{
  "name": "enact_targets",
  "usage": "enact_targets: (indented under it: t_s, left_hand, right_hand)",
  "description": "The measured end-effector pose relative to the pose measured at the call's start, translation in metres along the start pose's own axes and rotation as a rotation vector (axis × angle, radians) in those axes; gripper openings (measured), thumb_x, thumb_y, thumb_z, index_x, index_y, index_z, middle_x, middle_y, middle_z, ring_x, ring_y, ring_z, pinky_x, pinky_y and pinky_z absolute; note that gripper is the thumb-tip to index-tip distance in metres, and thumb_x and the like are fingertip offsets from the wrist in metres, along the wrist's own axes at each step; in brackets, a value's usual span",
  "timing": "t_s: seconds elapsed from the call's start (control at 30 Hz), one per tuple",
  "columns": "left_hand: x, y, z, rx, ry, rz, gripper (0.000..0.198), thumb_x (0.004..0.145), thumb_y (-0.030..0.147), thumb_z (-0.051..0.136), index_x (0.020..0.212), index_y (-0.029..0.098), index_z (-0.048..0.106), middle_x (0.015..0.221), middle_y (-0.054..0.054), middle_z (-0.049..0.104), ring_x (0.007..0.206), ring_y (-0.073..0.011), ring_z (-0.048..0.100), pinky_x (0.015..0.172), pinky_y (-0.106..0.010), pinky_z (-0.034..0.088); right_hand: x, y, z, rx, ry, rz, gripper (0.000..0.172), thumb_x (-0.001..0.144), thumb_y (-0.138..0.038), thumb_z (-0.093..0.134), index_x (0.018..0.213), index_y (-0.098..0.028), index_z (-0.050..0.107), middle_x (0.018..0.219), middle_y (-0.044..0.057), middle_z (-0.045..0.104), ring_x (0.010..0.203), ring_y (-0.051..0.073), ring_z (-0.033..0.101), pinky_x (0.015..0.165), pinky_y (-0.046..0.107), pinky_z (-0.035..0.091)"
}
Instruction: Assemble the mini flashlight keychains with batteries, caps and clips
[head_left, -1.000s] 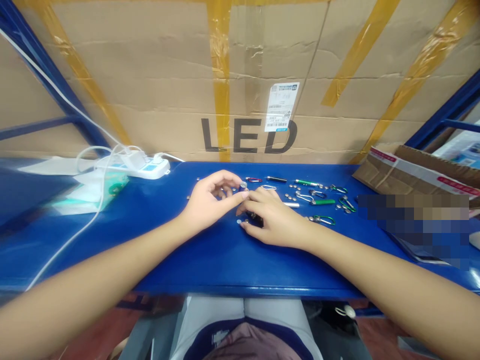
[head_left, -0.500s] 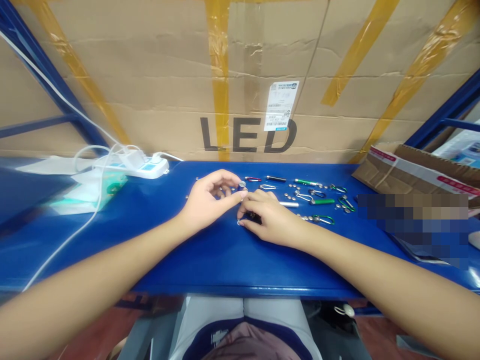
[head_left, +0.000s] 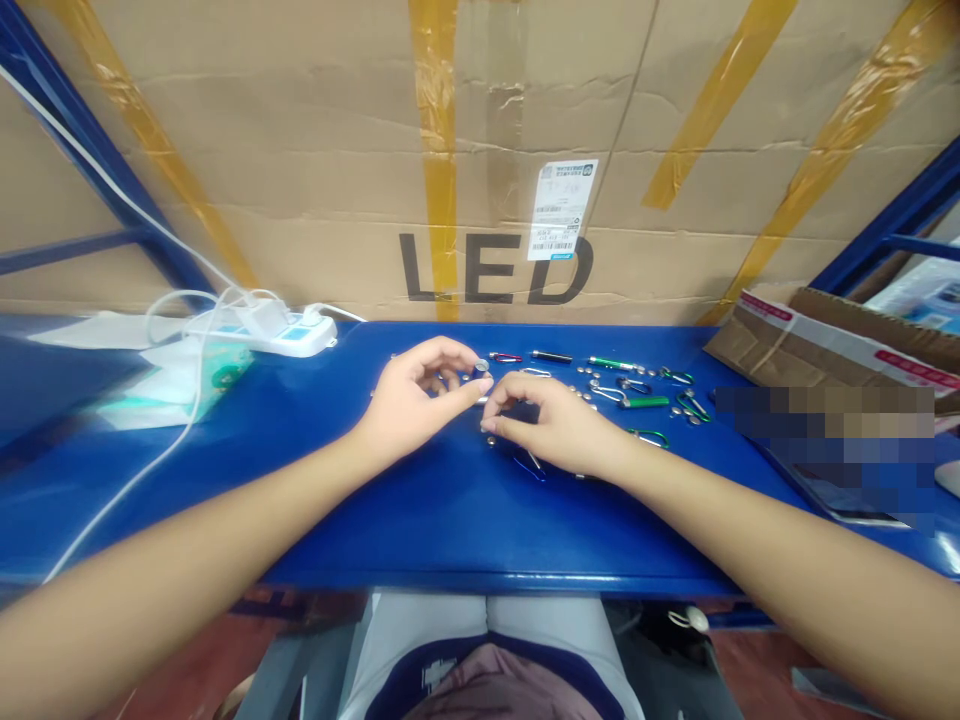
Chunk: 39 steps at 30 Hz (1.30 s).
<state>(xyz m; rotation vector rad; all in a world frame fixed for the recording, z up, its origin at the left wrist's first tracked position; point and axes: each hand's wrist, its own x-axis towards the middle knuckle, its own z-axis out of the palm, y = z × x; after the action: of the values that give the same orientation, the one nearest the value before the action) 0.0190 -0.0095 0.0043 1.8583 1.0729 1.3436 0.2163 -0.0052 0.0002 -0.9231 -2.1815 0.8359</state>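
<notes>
My left hand (head_left: 409, 400) pinches a small silver cylinder (head_left: 481, 367) upright between thumb and fingers, its round end facing up. Close beside it, my right hand (head_left: 551, 420) has thumb and forefinger closed on a small shiny disc (head_left: 484, 426), mostly covered by the fingertips. Just below those fingertips, a button cell (head_left: 491, 441) lies on the blue table (head_left: 450, 530). A blue carabiner (head_left: 532, 466) shows partly from under the right hand. Behind the hands lie a red carabiner (head_left: 505, 357), a black tube (head_left: 552, 356) and a green tube (head_left: 645, 403).
More button cells and carabiners, including a green one (head_left: 691, 406), lie to the right. A power strip (head_left: 300, 338) with white cables stands at the back left by a tissue pack (head_left: 187, 385). A large cardboard box (head_left: 337, 150) walls the back; an open carton (head_left: 825, 330) stands right.
My right hand has lifted slightly and its fingers have shifted, uncovering the blue carabiner and a button cell beneath. My left hand stays nearly still with the silver cylinder.
</notes>
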Motion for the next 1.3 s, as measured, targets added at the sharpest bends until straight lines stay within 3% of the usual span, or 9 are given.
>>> enact_targets:
  t_s: [0.17, 0.3, 0.5, 0.93, 1.3]
  left_hand:
    - [0.001, -0.002, 0.001, 0.019, 0.071, -0.049, 0.027, 0.072, 0.032, 0.080, 0.089, 0.017, 0.066, 0.087, -0.005, 0.072, 0.065, -0.0114, 0.059, 0.059, -0.024, 0.046]
    - [-0.001, -0.003, 0.004, 0.053, -0.025, -0.038, 0.024, 0.073, 0.031, 0.079, 0.086, 0.016, 0.067, 0.086, -0.005, 0.072, 0.065, -0.0113, 0.058, 0.060, -0.024, 0.046]
    - [-0.004, -0.007, 0.005, 0.092, -0.115, 0.004, 0.023, 0.074, 0.032, 0.078, 0.089, 0.017, 0.070, 0.086, -0.005, 0.071, 0.065, -0.0109, 0.056, 0.062, -0.024, 0.048]
    - [-0.003, -0.009, 0.005, 0.106, -0.135, 0.005, 0.025, 0.074, 0.034, 0.078, 0.089, 0.016, 0.070, 0.085, -0.005, 0.071, 0.065, -0.0112, 0.057, 0.062, -0.025, 0.048]
    - [-0.004, -0.010, 0.004, 0.146, -0.154, 0.046, 0.022, 0.076, 0.034, 0.077, 0.090, 0.018, 0.070, 0.086, -0.004, 0.072, 0.065, -0.0117, 0.057, 0.062, -0.025, 0.049]
  right_hand:
    - [0.003, -0.007, -0.013, 0.379, 0.170, 0.168, 0.023, 0.076, -0.038, 0.076, 0.083, -0.018, 0.067, 0.084, 0.002, 0.069, 0.077, 0.015, 0.061, 0.078, 0.032, 0.049]
    - [0.004, -0.008, -0.015, 0.563, 0.220, 0.172, 0.029, 0.069, -0.041, 0.082, 0.082, -0.019, 0.068, 0.085, 0.001, 0.070, 0.080, 0.014, 0.063, 0.082, 0.032, 0.049]
    - [0.004, -0.009, -0.011, 0.548, 0.153, 0.234, 0.029, 0.065, -0.039, 0.085, 0.079, -0.018, 0.071, 0.082, 0.001, 0.071, 0.078, 0.014, 0.064, 0.084, 0.033, 0.050]
    - [0.004, -0.008, -0.011, 0.551, 0.178, 0.227, 0.028, 0.065, -0.039, 0.085, 0.078, -0.018, 0.071, 0.082, 0.001, 0.072, 0.080, 0.015, 0.065, 0.085, 0.034, 0.052]
    - [0.003, -0.008, -0.010, 0.483, 0.179, 0.220, 0.033, 0.067, -0.040, 0.082, 0.087, -0.019, 0.067, 0.083, 0.001, 0.068, 0.078, 0.015, 0.062, 0.077, 0.032, 0.050]
